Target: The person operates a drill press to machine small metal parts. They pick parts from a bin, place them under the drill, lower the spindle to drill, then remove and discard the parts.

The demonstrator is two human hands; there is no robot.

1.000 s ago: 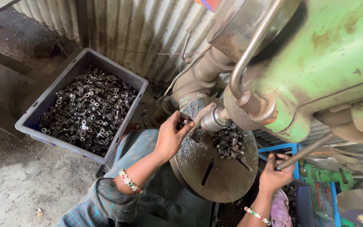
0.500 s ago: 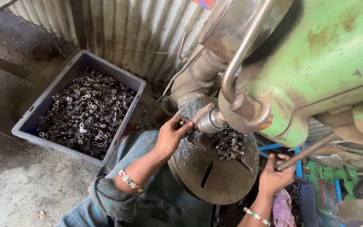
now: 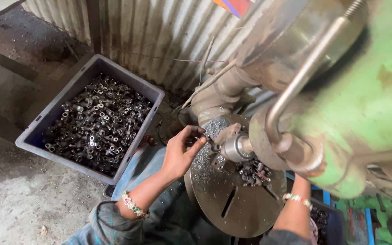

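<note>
left hand (image 3: 180, 154) pinching a small part (image 3: 206, 140) at the jig (image 3: 225, 136) under the spindle (image 3: 237, 147) on the round table (image 3: 232, 199) — loading step; right hand hidden behind the machine, grip unknowable — next needs the part seated square.

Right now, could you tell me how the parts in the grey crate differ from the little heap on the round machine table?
The parts in the grey crate form a large load that nearly covers the crate's floor; the heap on the round table is a small cluster. The crate sits on the ground, away from both hands; the heap lies beside the spindle, close to the left hand. Both are small, dark metal pieces of similar look.
</note>
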